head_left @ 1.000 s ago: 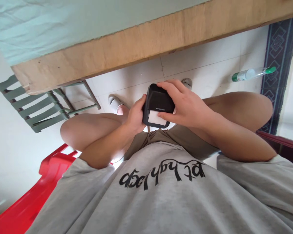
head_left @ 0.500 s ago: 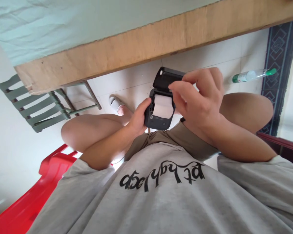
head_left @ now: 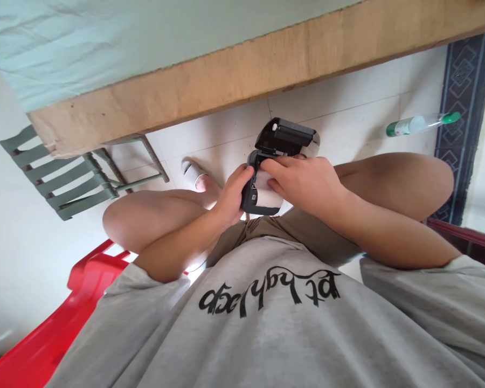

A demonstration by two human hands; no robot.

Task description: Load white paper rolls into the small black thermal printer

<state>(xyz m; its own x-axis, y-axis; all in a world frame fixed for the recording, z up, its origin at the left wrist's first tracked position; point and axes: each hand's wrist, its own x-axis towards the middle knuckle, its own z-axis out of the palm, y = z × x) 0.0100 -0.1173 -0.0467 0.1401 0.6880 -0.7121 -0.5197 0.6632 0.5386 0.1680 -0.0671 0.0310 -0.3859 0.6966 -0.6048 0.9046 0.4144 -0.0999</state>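
A small black portable printer is held over my lap by my left hand, its thumb along the near side and the other fingers hidden underneath. The printer's lid stands open, tilted back toward the table. In the compartment sits a white paper roll. My right hand reaches over the compartment from the right, with the index finger and thumb bent together on the roll's upper part. Its remaining fingers are partly hidden behind.
A table with a wooden edge and pale green cover runs across the top. A green slatted folding chair stands at left, a red plastic chair beside me. A plastic bottle lies on the tiled floor at right.
My right hand has moved from the lid down and left onto the paper roll. The lid is tilted further back and shows its inside. My left hand keeps its hold on the printer.
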